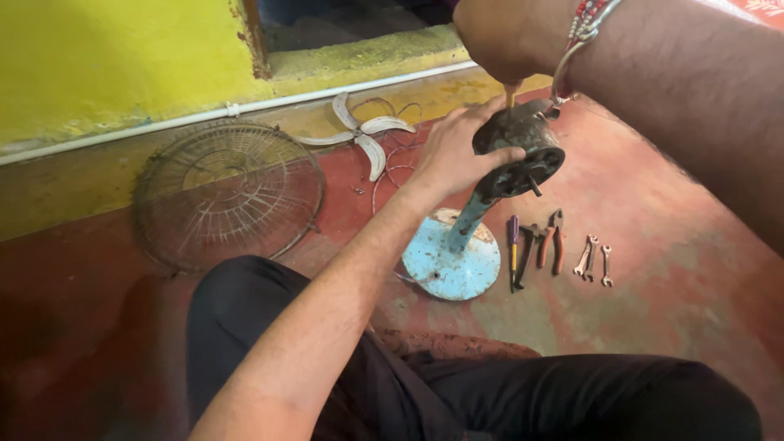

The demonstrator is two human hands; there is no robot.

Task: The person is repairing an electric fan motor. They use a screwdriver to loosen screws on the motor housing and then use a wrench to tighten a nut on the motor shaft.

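Fan motor [520, 147] is gripped at its casing by left hand [457, 151]; right hand [498, 41] is clenched on a tool above; likely heavy, rigid, greasy; blue base [449, 261] is best steadied.

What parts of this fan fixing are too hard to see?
Head view, the only one:
- Right hand: fingers turned away, so the thin tool it holds over the fan motor can't be identified.
- Motor's far side: covered by the left hand.
- Small spanners on the floor: too small to tell sizes.
- Fan guard: blurred, rust unclear.
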